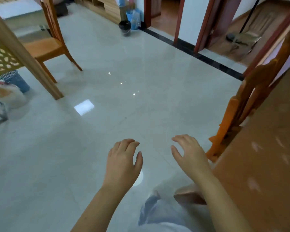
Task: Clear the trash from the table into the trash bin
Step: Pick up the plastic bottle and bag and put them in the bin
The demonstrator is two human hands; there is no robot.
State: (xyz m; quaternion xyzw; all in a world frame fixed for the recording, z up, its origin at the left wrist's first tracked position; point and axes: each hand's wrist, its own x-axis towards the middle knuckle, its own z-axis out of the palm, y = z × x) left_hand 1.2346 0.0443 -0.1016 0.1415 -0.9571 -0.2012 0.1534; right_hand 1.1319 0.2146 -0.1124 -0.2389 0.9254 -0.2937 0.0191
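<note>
- I am holding my left hand (123, 162) out in front of me, palm down, fingers loosely curled and gripping nothing.
- I am holding my right hand (190, 152) just to the right of it and slightly farther out, palm down, fingers spread and relaxed, also holding nothing.
- My two hands are near each other but not touching.
- Both my bare forearms are reaching forward from the near edge, angling toward each other.
</note>
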